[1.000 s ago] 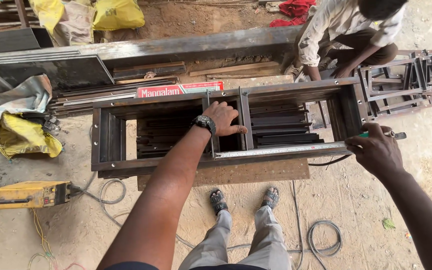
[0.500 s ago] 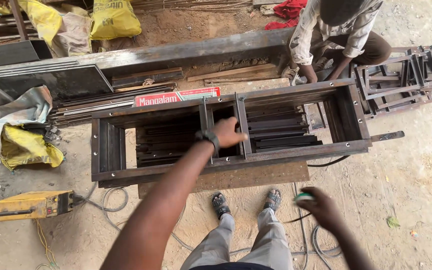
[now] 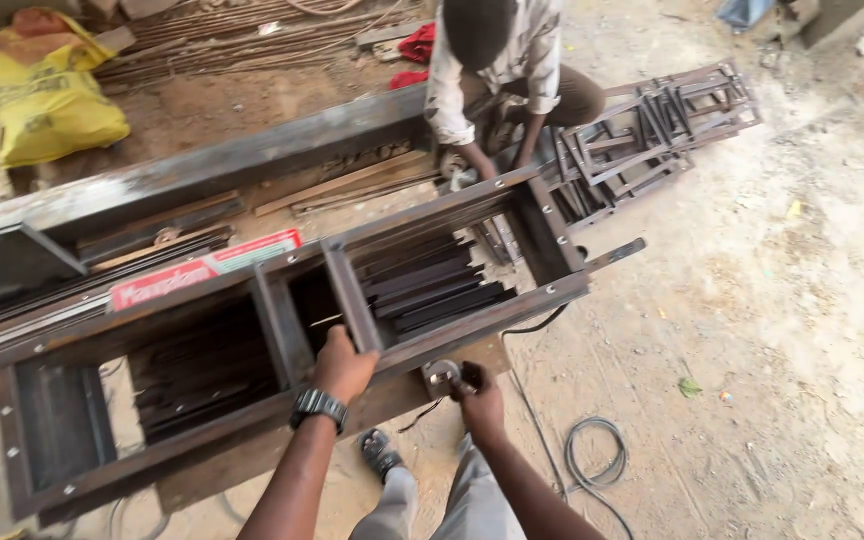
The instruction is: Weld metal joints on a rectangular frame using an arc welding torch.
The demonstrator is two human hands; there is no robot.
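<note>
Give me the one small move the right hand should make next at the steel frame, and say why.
Probably raise the right hand so the small metal tool it grips meets the frame's near rail just above. The left hand already braces the frame at the upright divider, and the tool sits just below the rail.

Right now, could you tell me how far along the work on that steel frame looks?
The rectangular steel frame already stands assembled, with its cross dividers in place. In hand: the left hand grips a divider, while the right hand brings a small metal tool to the frame's near rail. More flat steel strips lie stacked under the frame, and similar frames are piled beyond.
</note>
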